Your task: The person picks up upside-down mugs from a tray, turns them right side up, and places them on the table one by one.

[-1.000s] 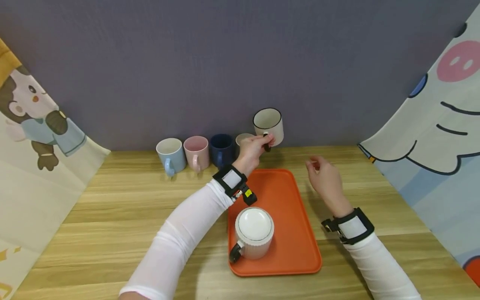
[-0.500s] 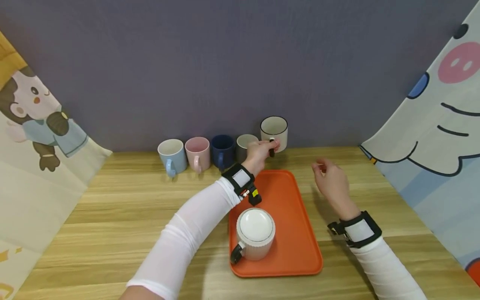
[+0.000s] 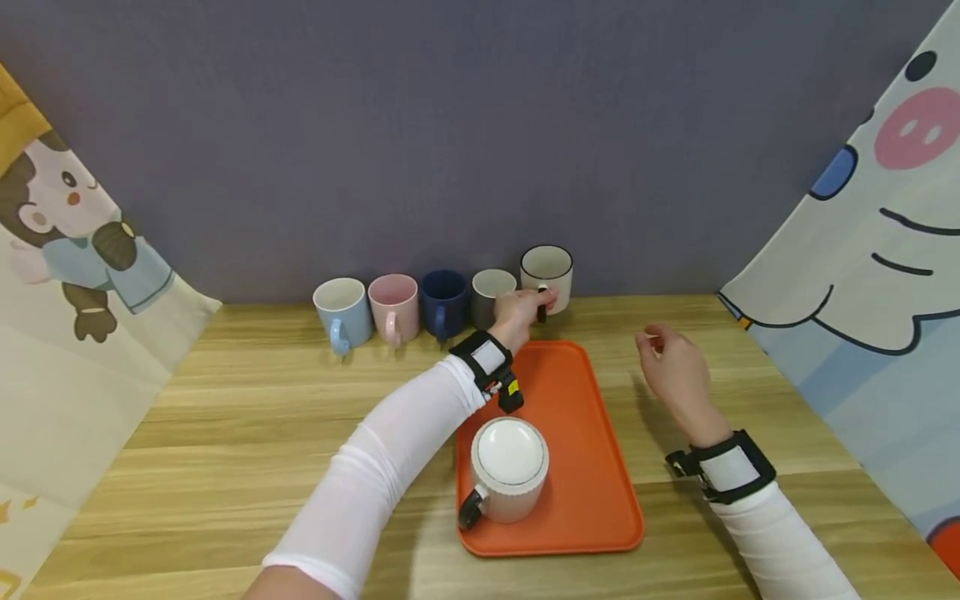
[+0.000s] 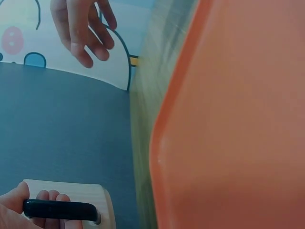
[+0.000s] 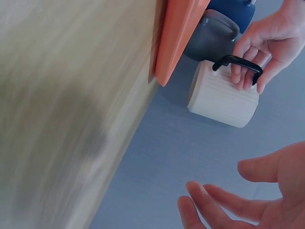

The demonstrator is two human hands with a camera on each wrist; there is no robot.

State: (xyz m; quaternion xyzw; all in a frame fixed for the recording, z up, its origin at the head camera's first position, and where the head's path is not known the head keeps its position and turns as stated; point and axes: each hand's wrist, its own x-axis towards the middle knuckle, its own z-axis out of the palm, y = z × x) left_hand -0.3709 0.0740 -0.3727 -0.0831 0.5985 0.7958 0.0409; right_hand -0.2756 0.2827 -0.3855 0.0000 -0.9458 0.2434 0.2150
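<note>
My left hand (image 3: 517, 315) grips the black handle (image 5: 240, 63) of a white, ribbed mug (image 5: 224, 98) with a dark rim. In the head view this mug is upright at the right end of a row of mugs; whether its base touches the table I cannot tell. Just left of it is a grey mug (image 3: 484, 307), partly hidden by my left hand. My right hand (image 3: 678, 371) hovers right of the tray, fingers loosely bent and holding nothing. On the orange tray (image 3: 588, 475) stands a pale, ribbed mug (image 3: 510, 467) with a black handle, upside down.
Further left in the row stand a navy mug (image 3: 444, 304), a pink mug (image 3: 394, 307) and a light blue mug (image 3: 345, 315). A grey wall panel (image 3: 465, 142) rises behind them. Printed curtains (image 3: 847, 275) border the wooden table (image 3: 285, 433) on both sides.
My left hand has lowered the white mug and brought it slightly right, beside the grey mug, which is now more visible. My right hand has drifted right and a little nearer.
</note>
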